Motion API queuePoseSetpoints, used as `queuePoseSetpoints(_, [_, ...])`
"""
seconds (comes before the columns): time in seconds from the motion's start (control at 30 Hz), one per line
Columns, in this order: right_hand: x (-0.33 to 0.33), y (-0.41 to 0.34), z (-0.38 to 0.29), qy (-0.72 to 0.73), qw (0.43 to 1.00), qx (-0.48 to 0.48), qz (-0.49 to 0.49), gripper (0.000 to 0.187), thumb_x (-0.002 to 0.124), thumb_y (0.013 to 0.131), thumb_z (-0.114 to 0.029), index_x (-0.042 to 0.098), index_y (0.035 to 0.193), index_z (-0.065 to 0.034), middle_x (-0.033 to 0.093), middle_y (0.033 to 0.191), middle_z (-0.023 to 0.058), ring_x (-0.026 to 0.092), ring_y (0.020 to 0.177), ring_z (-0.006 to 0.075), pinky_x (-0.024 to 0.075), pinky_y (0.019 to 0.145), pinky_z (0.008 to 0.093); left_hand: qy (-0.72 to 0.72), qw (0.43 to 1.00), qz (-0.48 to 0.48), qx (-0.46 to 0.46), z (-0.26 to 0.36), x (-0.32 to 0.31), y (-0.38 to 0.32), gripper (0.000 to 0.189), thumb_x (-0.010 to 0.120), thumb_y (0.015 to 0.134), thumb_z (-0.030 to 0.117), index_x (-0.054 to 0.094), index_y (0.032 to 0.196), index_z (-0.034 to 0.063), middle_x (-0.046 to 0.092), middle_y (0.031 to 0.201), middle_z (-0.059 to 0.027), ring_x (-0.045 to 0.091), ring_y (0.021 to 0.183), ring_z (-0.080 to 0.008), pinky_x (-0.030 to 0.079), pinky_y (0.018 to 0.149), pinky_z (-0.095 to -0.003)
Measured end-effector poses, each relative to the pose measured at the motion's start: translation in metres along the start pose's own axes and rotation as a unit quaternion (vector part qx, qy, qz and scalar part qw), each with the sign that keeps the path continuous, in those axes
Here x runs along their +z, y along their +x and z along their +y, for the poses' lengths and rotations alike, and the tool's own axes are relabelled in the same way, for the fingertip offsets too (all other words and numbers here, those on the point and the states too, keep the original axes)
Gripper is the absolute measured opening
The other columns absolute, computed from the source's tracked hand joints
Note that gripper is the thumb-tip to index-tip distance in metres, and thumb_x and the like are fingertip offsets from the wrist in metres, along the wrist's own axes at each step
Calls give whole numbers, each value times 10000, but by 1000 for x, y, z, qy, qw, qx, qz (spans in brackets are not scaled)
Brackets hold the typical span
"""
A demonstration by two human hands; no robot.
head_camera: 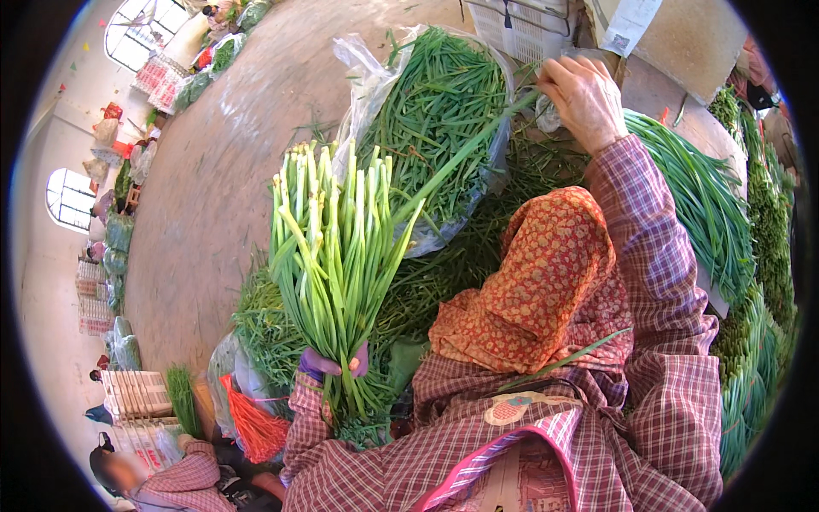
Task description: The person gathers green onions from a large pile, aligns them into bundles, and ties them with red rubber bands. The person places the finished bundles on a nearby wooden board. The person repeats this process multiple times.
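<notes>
My left hand (333,366), in a purple glove with bare fingertips, is closed round a bunch of garlic chives (333,249). The pale stalk ends point away from me and the green leaves hang below my fist. Farther off to the right, my bare right hand (583,96) pinches the end of a long green leaf (461,150), which slants down to the bunch's right side. Under that leaf lies a clear plastic bag (505,57) full of loose green leaves (435,121). One loose leaf (569,358) rests on my lap, by an orange floral cloth (544,269) over my knee.
Long-leaved chives (697,205) are heaped at right, with stacked bundles (742,365) nearer me. Red plastic ties (256,419) hang at lower left, near a seated person (173,473). Leaf scraps (422,288) cover the floor before me. A white plastic crate (524,35) stands ahead.
</notes>
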State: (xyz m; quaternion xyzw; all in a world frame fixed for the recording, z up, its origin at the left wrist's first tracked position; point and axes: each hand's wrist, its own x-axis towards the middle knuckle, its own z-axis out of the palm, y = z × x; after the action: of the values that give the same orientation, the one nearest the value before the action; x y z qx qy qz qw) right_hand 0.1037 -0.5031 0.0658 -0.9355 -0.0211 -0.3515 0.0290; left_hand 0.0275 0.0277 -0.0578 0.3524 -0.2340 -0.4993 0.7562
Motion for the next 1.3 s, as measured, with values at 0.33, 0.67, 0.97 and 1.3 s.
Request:
queuePoseSetpoints(0.33, [24,-26,-121,587,727,10,-357,486,680,918,-253,560,1346,-57,691,1140,177,696,886,239,573,808,361,28,995,79,-59,7,11,-1,579,783,741,44,555,1269,-25,662,884,-144,646,751,-289,518,671,-451])
queuePoseSetpoints(0.67, [15,-26,-32,92,967,42,-232,306,640,931,-332,717,1162,-146,681,1003,97,686,883,280,538,794,440,209,939,253,-99,21,17,1,732,893,668,18,558,1319,-10,697,1117,-137,674,974,-234,550,860,-393])
queuePoseSetpoints(0.97, [-34,-4,-154,306,932,-192,-17,177,766,721,-185,646,841,-133,568,871,34,569,897,217,453,802,382,257,902,329,-110,34,48,34,1019,937,598,25,410,1471,22,591,1352,-117,568,1223,-229,452,1062,-378])
queuePoseSetpoints(1.3, [12,-1,-114,205,967,-117,93,122,656,789,-43,569,844,-108,568,681,56,619,661,277,519,681,404,252,903,340,-67,35,67,33,1104,949,587,55,347,1512,14,542,1407,-115,543,1246,-219,428,1079,-362])
